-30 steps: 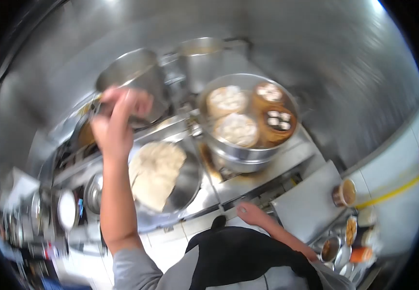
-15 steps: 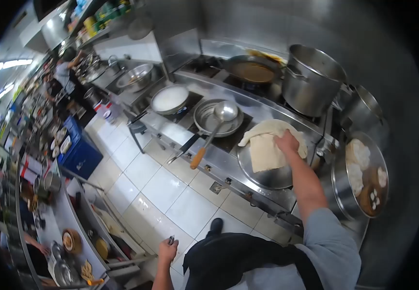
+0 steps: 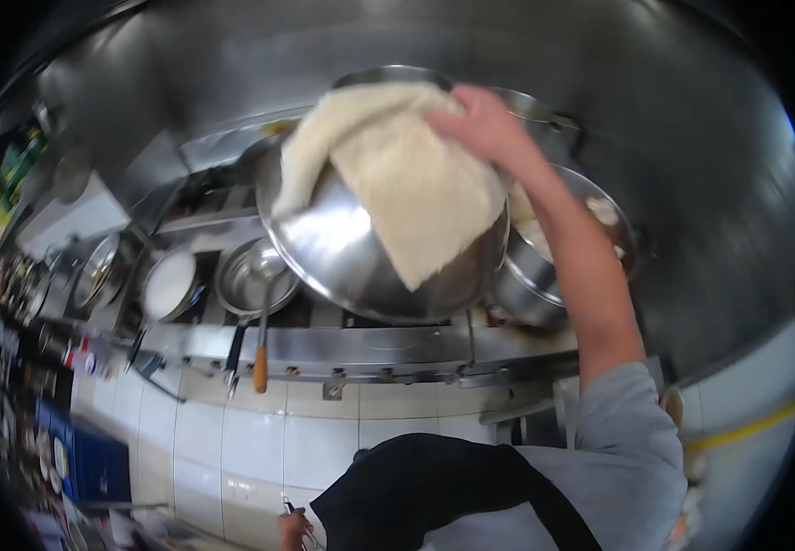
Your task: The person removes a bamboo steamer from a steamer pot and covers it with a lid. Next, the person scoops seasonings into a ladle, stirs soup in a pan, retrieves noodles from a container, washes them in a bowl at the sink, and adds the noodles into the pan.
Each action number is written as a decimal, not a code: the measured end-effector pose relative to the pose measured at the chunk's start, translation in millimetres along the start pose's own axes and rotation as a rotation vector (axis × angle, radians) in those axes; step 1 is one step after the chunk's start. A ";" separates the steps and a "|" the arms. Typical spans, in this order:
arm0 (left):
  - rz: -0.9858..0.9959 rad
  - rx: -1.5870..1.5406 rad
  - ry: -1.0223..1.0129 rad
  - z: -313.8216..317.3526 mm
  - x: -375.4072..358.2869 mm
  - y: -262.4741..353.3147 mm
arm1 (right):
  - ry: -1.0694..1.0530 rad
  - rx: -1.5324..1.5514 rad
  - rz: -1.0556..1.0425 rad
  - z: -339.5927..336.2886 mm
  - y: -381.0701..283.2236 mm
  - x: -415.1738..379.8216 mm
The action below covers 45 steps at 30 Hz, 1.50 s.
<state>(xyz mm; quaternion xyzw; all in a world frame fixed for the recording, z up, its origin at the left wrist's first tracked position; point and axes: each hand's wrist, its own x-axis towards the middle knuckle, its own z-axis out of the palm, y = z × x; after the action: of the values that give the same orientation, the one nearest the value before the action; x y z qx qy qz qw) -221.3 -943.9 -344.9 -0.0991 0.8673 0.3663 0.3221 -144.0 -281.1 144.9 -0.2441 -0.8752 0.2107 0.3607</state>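
Observation:
My right hand (image 3: 482,127) is closed on a cream-coloured cloth (image 3: 416,197) draped over a large round metal lid (image 3: 329,253). The cloth hides the part of the lid under my fingers. Held up above the stove, the lid covers most of the tall stockpot (image 3: 388,75) behind it. Low in the view, beside my black apron, my left hand (image 3: 294,527) is closed around a slim metal utensil (image 3: 288,505), whose kind I cannot make out.
A pan with a strainer (image 3: 237,280), a ladle (image 3: 261,363) and a pan of white contents (image 3: 170,286) sit left on the stove (image 3: 370,344). At right, a wide pot (image 3: 531,294) holds pale food pieces. A blue bin (image 3: 99,464) stands on the tiled floor.
My right hand has lifted the lid with the cloth off the stove surface, up and toward the pots behind. The view has turned right. My left hand stays low with the utensil.

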 end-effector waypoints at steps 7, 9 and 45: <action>0.186 0.018 -0.098 13.4 51.7 71.6 | 0.199 -0.184 0.280 -168.7 36.8 -25.6; 0.150 -0.049 -0.112 24.6 48.5 86.4 | 0.231 -0.360 0.333 -184.6 72.8 -33.6; 0.155 0.347 -0.091 7.9 -43.2 -57.5 | 0.055 -0.830 0.663 -163.5 274.4 -51.0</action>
<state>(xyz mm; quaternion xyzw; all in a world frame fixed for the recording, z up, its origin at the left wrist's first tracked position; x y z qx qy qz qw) -160.7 -982.1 -354.6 0.0414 0.9071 0.2390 0.3440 83.2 -61.8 74.9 -0.6354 -0.7509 -0.0568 0.1709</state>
